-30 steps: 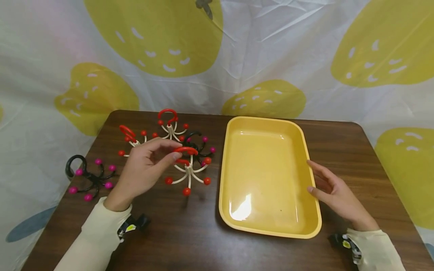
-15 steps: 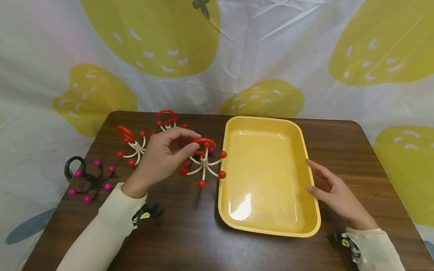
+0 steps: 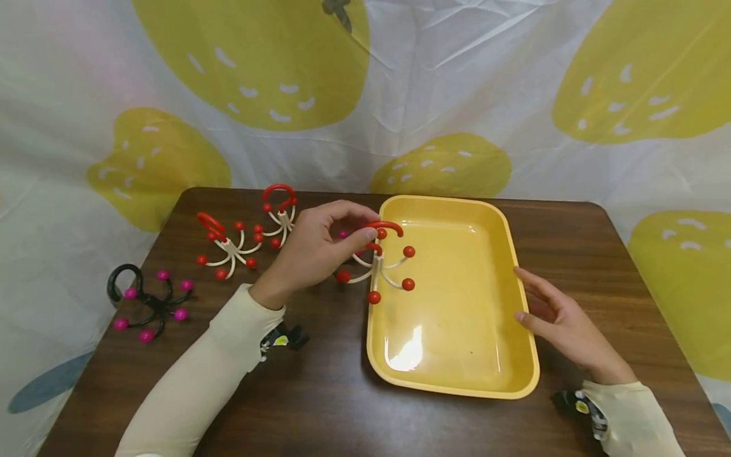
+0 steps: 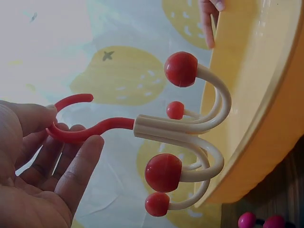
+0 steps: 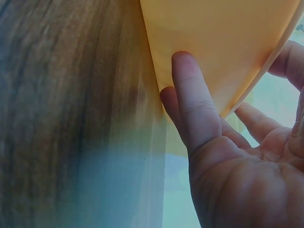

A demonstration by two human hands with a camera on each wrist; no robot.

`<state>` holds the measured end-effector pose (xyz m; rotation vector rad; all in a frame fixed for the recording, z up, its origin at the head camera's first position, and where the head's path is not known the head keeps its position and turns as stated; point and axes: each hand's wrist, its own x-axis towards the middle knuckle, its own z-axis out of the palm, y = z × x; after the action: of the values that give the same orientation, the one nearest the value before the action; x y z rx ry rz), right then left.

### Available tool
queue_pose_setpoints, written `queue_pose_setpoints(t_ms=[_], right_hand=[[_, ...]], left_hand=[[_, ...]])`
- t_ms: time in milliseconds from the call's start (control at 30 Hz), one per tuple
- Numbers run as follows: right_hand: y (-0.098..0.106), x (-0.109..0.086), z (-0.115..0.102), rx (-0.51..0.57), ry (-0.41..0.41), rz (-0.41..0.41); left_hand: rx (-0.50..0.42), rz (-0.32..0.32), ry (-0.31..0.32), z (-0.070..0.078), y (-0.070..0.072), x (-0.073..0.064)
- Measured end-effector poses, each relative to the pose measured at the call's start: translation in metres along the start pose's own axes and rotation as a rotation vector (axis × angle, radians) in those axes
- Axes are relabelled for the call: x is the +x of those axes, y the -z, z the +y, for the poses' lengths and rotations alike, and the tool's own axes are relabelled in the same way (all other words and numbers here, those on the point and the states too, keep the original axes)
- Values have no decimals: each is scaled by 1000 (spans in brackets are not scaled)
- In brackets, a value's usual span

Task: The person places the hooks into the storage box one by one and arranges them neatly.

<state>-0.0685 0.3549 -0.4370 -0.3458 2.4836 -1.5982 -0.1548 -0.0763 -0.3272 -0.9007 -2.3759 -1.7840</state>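
My left hand (image 3: 320, 247) pinches the red top of a hanging hook (image 3: 378, 263) that has several curved cream arms tipped with red balls. It hangs upright over the left rim of a yellow tray (image 3: 451, 317), some arms above the inside. In the left wrist view, thumb and fingers hold the red curve of the hanging hook (image 4: 156, 126). My right hand (image 3: 562, 324) holds the tray's right rim. The right wrist view has fingers (image 5: 194, 104) against the outer wall, with the thumb over the rim.
Two more red-and-cream hanging hooks (image 3: 230, 251) stand left of my left hand. A black hanging hook (image 3: 154, 301) with magenta balls lies near the left edge of the brown table (image 3: 320, 393). Another with magenta balls is mostly hidden behind my left hand. A fruit-patterned cloth (image 3: 434, 82) hangs behind.
My left hand has carried the red-and-cream hanging hook rightward, from left of the tray to over its left rim. The right hand has stayed at the tray's right side.
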Motion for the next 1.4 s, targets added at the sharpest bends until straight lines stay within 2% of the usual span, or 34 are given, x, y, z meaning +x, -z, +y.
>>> queue_pose_setpoints(t_ms=[133,333,600,833,1067,1200,1400], right_hand=[[2,1,-1,-17,-6,-3],[5,3,-2,-16,-6,-9],[4,1,0,-18,-13,-12],[5,2,-4,-31,-36,-4],[5,3,-4,-29,-35,-9],[4,2,-3,-28,-18,-12],[5,2,-3,-45,-18,-14]], left_hand=[[-23,-14,1,-5,-10,11],[-62,-34,-30,-10,-28,26],[-27,-61,-15,-15,-50,45],[-53,-104,-18,-24,-66,67],[-65,-151,45,-35,-80,92],[-99,-165,41,-41,-90,105],[-107,-202,82,-46,-105,122]])
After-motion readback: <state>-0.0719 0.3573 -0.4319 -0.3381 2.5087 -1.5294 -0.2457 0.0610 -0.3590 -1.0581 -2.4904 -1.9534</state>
